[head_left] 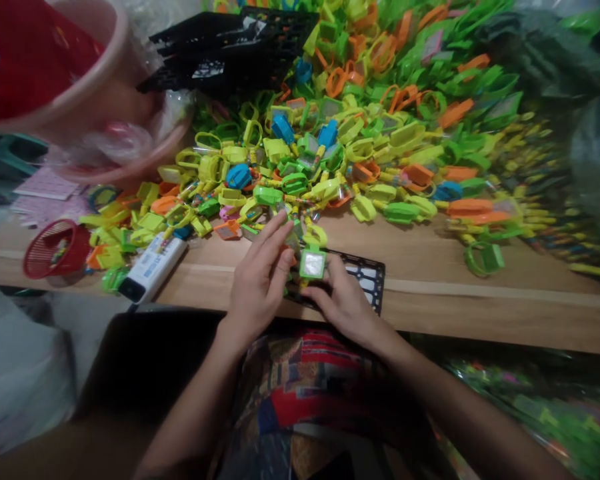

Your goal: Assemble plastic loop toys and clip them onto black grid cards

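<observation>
The left hand (260,277) and the right hand (343,303) are seen close together over the near edge of the wooden counter (460,293), with a square green plastic piece (313,264) with a silvery window placed between them, a little ahead of the right hand's fingers. The left hand's fingers are extended and slightly spread, and their tips are angled in toward a short strip of small parts (291,235) just beside the green piece. The right hand is curved downward, with its fingers brought up against the green piece's lower edge (whether it is actually pinched cannot be told from this view). A yellow plastic ring (315,235) is seen just beyond the green piece, and a black plastic grid (373,275) is partly covered by the right hand. Ahead of both hands, a large heap of green, yellow, orange and blue plastic pieces (300,157) is spread across the counter. Left of the left hand, a white box (153,268) and a small red basket (56,249) are placed on the counter, while a pink bucket (87,87) is seen farther off, beyond them, and black plastic racks (230,53) are stacked ahead of the hands.
</observation>
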### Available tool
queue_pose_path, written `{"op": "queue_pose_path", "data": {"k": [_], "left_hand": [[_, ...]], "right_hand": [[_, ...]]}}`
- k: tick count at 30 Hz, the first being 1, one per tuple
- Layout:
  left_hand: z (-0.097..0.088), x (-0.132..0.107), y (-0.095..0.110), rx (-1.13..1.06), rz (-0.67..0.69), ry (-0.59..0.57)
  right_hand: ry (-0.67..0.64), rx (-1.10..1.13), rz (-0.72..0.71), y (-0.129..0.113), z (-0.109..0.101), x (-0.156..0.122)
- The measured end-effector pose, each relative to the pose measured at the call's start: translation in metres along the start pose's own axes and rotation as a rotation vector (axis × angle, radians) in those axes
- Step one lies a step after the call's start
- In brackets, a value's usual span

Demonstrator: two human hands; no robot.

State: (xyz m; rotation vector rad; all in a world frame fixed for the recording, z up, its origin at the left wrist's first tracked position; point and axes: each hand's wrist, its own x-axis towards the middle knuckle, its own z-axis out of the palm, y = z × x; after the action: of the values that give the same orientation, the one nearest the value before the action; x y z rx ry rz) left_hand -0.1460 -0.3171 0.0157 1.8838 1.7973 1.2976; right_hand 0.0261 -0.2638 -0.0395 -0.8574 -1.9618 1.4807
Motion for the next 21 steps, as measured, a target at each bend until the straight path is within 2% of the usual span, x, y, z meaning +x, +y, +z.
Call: {"op": "queue_pose_path", "data": {"k": [3,8,12,14,16,18,20,21], "left_hand": [[0.001,0.001,-0.001,0.004,0.010,0.002],[-0.003,0.000,0.001,0.045,0.007,-0.039],[-0.010,0.001,0.006,0.088,0.047,-0.189],[-0.013,0.003,0.005,0.143,0.058,-0.214],[-0.012,0.004,0.000,0.171,0.050,-0.183],[-0.010,0.005,-0.006,0.170,0.050,-0.151],[-0.009,0.005,-0.010,0.164,0.054,-0.135],[-0.008,0.005,-0.010,0.163,0.052,-0.133]], "right_hand": [[-0.010,-0.131,-0.122,0.006,0.002,-0.005],[-0.052,-0.330,-0.412,0.023,0.005,-0.014],[-0.124,-0.401,-0.458,0.014,0.012,-0.008],[-0.183,-0.407,-0.441,0.003,0.009,-0.003],[-0.225,-0.385,-0.418,-0.006,-0.006,0.002],[-0.172,-0.373,-0.404,-0.010,-0.037,0.002],[0.001,-0.440,-0.379,-0.007,-0.083,-0.004],[0.141,-0.523,-0.329,-0.003,-0.110,-0.010]]}}
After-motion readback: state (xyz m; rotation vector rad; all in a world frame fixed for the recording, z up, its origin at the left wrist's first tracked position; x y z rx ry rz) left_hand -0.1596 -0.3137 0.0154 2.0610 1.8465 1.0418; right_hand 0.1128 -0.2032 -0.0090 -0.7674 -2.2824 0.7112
